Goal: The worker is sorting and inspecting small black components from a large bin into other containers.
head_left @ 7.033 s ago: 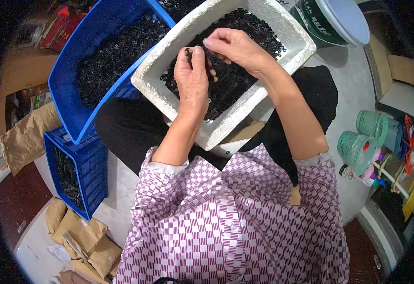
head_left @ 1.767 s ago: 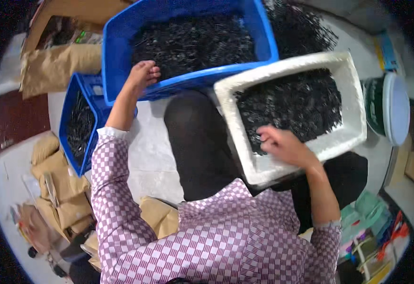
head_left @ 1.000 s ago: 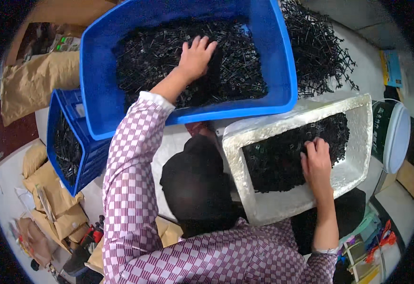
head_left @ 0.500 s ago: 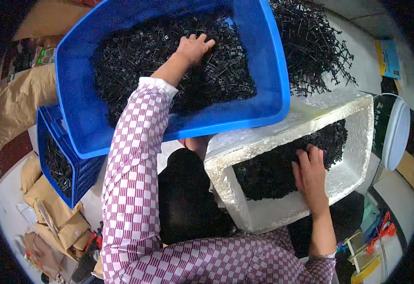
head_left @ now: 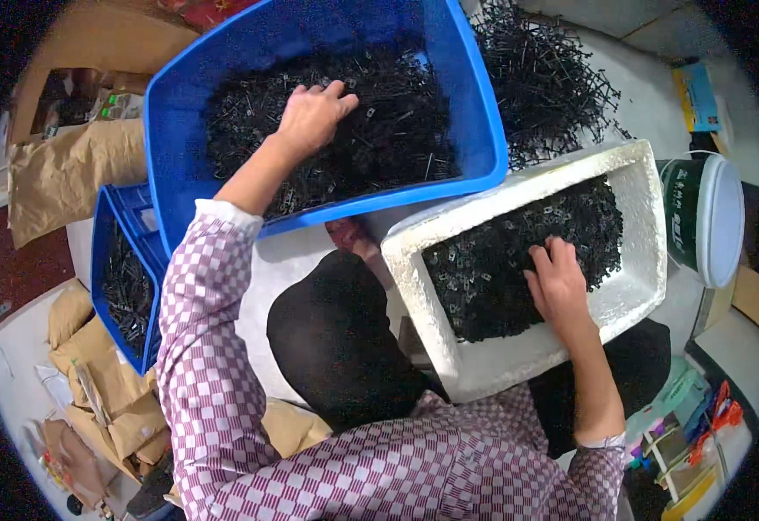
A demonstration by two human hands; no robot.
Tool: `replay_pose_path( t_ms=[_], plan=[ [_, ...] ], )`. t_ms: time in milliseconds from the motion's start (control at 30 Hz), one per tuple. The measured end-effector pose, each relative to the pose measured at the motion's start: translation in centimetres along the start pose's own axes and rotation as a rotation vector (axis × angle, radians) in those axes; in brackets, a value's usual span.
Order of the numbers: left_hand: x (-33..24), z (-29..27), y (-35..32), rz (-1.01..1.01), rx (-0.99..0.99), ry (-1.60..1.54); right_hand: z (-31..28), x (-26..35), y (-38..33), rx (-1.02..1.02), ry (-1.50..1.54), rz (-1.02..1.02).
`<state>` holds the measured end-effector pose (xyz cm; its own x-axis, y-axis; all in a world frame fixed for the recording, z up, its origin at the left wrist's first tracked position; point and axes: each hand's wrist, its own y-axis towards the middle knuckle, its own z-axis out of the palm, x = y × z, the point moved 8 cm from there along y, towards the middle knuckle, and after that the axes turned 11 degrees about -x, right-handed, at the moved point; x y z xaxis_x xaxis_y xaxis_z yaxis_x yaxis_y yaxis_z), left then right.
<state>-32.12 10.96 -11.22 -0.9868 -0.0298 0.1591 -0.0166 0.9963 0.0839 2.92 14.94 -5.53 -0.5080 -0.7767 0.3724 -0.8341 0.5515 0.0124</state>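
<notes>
My left hand (head_left: 314, 120) rests low over a pile of thin black plastic parts (head_left: 388, 130) in a large blue bin (head_left: 336, 206). Its fingers are bent and spaced apart, and I see nothing held in them. In a white foam box (head_left: 527, 358) at the right, my right hand (head_left: 559, 282) touches a heap of small black pieces (head_left: 492, 278), some with a little hole. Its fingers are parted and curved, tips against the heap; no piece shows clearly between them. The undersides of both hands are hidden.
A smaller blue crate (head_left: 102, 286) with black parts stands left. Beyond the foam box, long black stick-like parts (head_left: 536, 87) lie piled. A lidded bucket (head_left: 716, 221) stands far right, and brown paper packages (head_left: 110, 365) lie lower left. My dark-clothed knee (head_left: 340, 339) is between the containers.
The view has shifted, so the containers sit differently in it. My left hand has moved leftward over the blue bin's parts; my right hand stays at the near side of the foam box's heap.
</notes>
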Motion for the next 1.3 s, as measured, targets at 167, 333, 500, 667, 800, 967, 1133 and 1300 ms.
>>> replay_pose_path(
  t_ms=[167, 333, 500, 667, 800, 967, 1133, 1300],
  plan=[
    [0.5, -8.1, 0.4, 0.076, -0.081, 0.174, 0.4, -0.3, -0.6, 0.05, -0.052, 0.04],
    [3.2, -16.3, -0.5, 0.094, -0.224, 0.28, 0.4, 0.2, -1.1, -0.025, -0.057, -0.063],
    [6.2, -25.3, -1.2, -0.093, -0.253, 0.349, 0.1, 0.6, -1.5, -0.054, -0.072, -0.078],
    [4.5, -32.4, -1.8, -0.223, -0.33, 0.244, -1.3, 0.9, -1.4, -0.125, -0.045, -0.054],
    [2.8, -33.9, -0.8, -0.211, -0.385, -0.021, -3.6, -0.4, -1.0, -0.35, 0.217, -0.091],
    [-5.7, -29.9, 2.5, -0.179, -0.222, -0.786, -5.7, -2.6, -2.1, -0.219, 1.568, 0.558],
    [-19.7, -23.4, 3.2, -0.436, 0.136, -1.159, -8.3, -9.5, -5.5, -0.557, 1.552, 0.705],
    [-26.7, -8.2, 1.5, -0.683, 0.121, -1.212, -9.1, -13.7, -7.7, -0.832, 1.089, 0.734]
  ],
)
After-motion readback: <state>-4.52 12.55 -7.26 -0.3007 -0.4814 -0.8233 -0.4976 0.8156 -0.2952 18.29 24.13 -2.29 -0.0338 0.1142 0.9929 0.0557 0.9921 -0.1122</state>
